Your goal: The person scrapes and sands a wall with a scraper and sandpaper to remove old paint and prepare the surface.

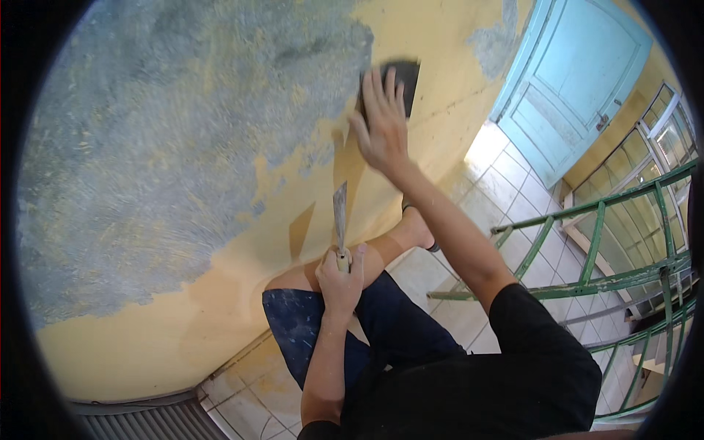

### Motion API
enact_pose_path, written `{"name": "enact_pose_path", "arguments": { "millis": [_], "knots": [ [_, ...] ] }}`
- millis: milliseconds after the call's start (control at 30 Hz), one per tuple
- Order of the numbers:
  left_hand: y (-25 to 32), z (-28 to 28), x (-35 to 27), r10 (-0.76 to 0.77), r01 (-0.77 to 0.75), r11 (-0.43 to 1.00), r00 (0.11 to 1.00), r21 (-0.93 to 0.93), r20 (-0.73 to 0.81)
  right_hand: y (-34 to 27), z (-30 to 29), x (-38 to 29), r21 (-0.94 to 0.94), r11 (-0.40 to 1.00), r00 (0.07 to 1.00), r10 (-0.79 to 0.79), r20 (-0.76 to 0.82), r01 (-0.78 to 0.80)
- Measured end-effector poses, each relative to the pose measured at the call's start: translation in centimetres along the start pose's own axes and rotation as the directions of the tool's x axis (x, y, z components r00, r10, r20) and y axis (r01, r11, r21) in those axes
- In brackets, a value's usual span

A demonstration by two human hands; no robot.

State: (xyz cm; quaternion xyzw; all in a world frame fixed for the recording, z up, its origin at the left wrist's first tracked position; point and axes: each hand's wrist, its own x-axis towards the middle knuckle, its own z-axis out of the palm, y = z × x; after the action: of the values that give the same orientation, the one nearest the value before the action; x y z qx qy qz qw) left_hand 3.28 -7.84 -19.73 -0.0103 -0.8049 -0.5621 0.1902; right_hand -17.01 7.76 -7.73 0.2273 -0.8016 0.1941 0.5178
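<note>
My left hand [340,283] is closed around the handle of a putty knife [340,212], whose blade points up, above my bent knee. Up and to the right, my right hand [384,129] lies with its fingers spread over a black sheet [410,82] that looks like sandpaper, holding it flat against the wall. The painted wall [434,49] is yellow. A large rough patch of grey-blue filler or skim coat [181,137] covers much of it, and the black sheet sits at the patch's right edge. The sheet and right hand are slightly blurred.
A green ladder [591,247] stands at my right. Beyond it are glazed panels [621,203] in a frame. A light blue door [577,82] is at the upper right. Light tiles [511,170] cover the floor. A ribbed grey panel [143,421] lies at the lower left.
</note>
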Motion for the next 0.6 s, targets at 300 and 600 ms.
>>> {"name": "enact_pose_path", "arguments": {
  "millis": [300, 600],
  "knots": [
    [-0.3, -0.8, -0.7, 0.055, -0.056, 0.998, 0.985, 0.001, -0.165, -4.0, 1.9, -6.6, 0.205, 0.96, 0.979, 0.202, -0.036, -0.19],
    [-0.7, -0.8, -1.2, 0.04, -0.027, 0.998, 0.969, 0.059, -0.242, -5.9, -5.0, -10.8, 0.601, 0.527, 0.682, 0.731, 0.041, -0.601]
  ]
}}
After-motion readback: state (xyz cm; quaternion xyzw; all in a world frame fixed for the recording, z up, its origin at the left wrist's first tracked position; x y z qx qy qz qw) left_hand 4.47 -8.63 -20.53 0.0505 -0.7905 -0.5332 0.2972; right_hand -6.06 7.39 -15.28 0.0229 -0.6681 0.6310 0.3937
